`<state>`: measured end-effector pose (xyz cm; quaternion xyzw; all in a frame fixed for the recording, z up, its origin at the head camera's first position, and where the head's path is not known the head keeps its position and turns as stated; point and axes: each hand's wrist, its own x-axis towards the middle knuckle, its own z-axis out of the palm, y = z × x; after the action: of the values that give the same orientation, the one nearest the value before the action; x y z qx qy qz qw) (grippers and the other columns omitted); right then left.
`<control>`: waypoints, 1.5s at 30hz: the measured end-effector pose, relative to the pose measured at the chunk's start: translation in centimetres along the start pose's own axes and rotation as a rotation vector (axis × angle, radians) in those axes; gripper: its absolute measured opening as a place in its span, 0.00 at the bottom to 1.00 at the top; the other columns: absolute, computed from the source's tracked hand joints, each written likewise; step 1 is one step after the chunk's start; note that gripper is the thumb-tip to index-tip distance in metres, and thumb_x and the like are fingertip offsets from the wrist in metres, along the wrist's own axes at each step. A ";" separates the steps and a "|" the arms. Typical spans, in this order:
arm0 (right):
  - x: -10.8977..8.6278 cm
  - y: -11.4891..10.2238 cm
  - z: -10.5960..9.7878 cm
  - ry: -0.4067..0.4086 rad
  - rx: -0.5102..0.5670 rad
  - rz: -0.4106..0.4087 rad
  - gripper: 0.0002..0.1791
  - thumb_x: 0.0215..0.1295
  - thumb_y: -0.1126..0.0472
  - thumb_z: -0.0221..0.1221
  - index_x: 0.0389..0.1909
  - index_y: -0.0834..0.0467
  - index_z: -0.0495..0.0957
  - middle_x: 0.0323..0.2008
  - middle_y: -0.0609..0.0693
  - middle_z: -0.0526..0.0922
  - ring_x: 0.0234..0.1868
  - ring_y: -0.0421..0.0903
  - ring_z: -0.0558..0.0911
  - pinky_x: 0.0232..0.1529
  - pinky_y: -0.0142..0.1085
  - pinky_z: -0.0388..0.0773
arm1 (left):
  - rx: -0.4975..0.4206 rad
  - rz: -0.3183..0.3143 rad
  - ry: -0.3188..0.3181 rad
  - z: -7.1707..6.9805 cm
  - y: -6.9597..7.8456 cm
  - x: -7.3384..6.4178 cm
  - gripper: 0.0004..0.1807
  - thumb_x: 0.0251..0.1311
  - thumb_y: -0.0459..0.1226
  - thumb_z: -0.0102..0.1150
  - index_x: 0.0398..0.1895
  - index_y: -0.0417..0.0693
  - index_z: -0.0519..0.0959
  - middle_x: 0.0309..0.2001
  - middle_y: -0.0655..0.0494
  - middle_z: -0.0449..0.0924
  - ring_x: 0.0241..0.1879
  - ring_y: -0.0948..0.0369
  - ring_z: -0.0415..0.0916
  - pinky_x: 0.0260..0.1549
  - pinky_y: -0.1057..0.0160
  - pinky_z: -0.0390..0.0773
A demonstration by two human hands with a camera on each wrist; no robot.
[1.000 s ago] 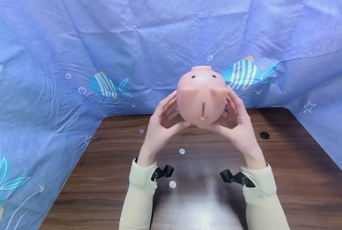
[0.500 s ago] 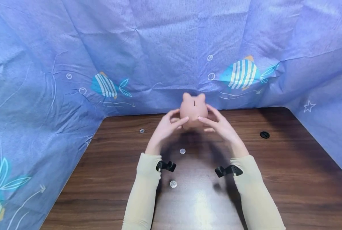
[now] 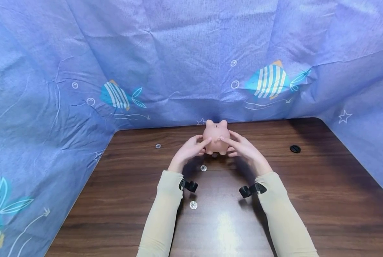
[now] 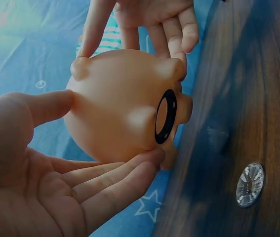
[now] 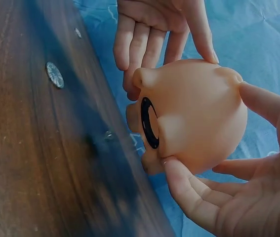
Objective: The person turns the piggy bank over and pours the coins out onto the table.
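Both hands hold a pink piggy bank point(image 3: 216, 137) from its two sides near the back of the table, feet downward and close over the wood. My left hand point(image 3: 189, 150) grips its left side, thumb on the rump and fingers along the flank. My right hand point(image 3: 244, 147) grips the other side the same way. In the left wrist view a black-rimmed round hole point(image 4: 166, 117) shows in the belly. Below the belly is a small blurred shiny piece point(image 5: 108, 135). The coin slot point(image 3: 216, 126) on top is seen at a shallow angle.
Silvery coin-like discs lie on the dark wooden table point(image 3: 320, 200): one at the left point(image 3: 158, 146), one before the hands point(image 3: 203, 168), one nearer point(image 3: 193, 205). A black round plug point(image 3: 295, 148) lies at the right. Blue fish-print cloth point(image 3: 178, 64) hangs behind and around the sides.
Both hands have lowered the piggy bank from high up toward the back of the table. It has tilted from snout-up to feet-down. The discs and plug have stayed put.
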<state>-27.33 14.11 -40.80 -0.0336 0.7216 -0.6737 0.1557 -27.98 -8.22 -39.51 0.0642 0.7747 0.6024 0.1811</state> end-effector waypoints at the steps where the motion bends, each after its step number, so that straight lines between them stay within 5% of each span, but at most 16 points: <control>1: -0.1 -0.2 0.0 0.005 -0.005 -0.003 0.47 0.73 0.49 0.57 0.81 0.60 0.42 0.59 0.69 0.72 0.38 0.42 0.82 0.41 0.35 0.84 | 0.000 0.004 0.002 0.0 0.1 0.0 0.39 0.74 0.48 0.55 0.75 0.33 0.56 0.59 0.32 0.77 0.53 0.44 0.80 0.60 0.46 0.76; 7: -1.2 -2.1 0.0 0.063 -0.072 -0.096 0.46 0.72 0.48 0.60 0.81 0.54 0.46 0.66 0.66 0.69 0.44 0.45 0.81 0.47 0.38 0.84 | 0.035 0.124 0.054 -0.2 1.6 -0.8 0.38 0.72 0.49 0.58 0.76 0.38 0.59 0.57 0.37 0.80 0.51 0.50 0.81 0.57 0.47 0.78; 13: -3.9 -5.4 0.3 0.110 -0.014 -0.422 0.44 0.69 0.61 0.64 0.80 0.46 0.52 0.70 0.60 0.68 0.53 0.47 0.80 0.50 0.34 0.82 | -0.042 0.411 0.135 -0.4 4.8 -3.4 0.37 0.68 0.40 0.64 0.77 0.49 0.60 0.63 0.41 0.77 0.59 0.52 0.78 0.58 0.53 0.78; 19: -7.1 -7.8 0.7 -0.012 0.118 -0.880 0.55 0.53 0.85 0.65 0.79 0.48 0.56 0.76 0.56 0.60 0.71 0.53 0.66 0.62 0.39 0.75 | -0.191 0.799 0.030 -0.5 7.5 -7.1 0.45 0.57 0.24 0.68 0.76 0.54 0.60 0.70 0.48 0.69 0.68 0.51 0.68 0.66 0.49 0.71; 23: -8.0 -8.3 0.9 -0.094 0.137 -1.019 0.58 0.50 0.86 0.66 0.79 0.51 0.54 0.76 0.57 0.57 0.74 0.55 0.61 0.62 0.40 0.75 | -0.247 0.896 -0.056 -0.6 8.3 -8.8 0.47 0.53 0.19 0.67 0.75 0.47 0.57 0.72 0.47 0.66 0.66 0.45 0.69 0.59 0.47 0.77; 34: -7.6 -8.1 0.8 -0.030 0.040 -0.975 0.63 0.42 0.92 0.63 0.79 0.52 0.53 0.77 0.55 0.56 0.74 0.56 0.60 0.64 0.40 0.73 | -0.199 0.845 -0.050 -0.6 8.0 -8.2 0.47 0.56 0.21 0.66 0.75 0.52 0.56 0.70 0.46 0.68 0.68 0.50 0.67 0.63 0.48 0.73; 40: -6.1 -7.3 0.2 0.015 -0.015 -0.825 0.58 0.51 0.86 0.65 0.79 0.49 0.55 0.76 0.54 0.59 0.65 0.51 0.73 0.57 0.37 0.78 | -0.150 0.579 0.001 -0.6 7.5 -7.2 0.45 0.61 0.33 0.69 0.76 0.62 0.55 0.67 0.51 0.72 0.63 0.54 0.74 0.61 0.52 0.75; 45: -4.5 -5.6 -0.2 0.043 -0.063 -0.499 0.50 0.63 0.68 0.69 0.80 0.42 0.53 0.71 0.55 0.67 0.61 0.50 0.77 0.54 0.35 0.79 | -0.098 0.279 0.067 -0.5 6.0 -5.2 0.42 0.63 0.44 0.68 0.76 0.56 0.54 0.60 0.49 0.79 0.59 0.55 0.78 0.62 0.52 0.73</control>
<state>-24.06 14.94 -34.45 -0.2013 0.7149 -0.6689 -0.0318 -24.02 -8.69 -32.56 0.1423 0.7336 0.6606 0.0727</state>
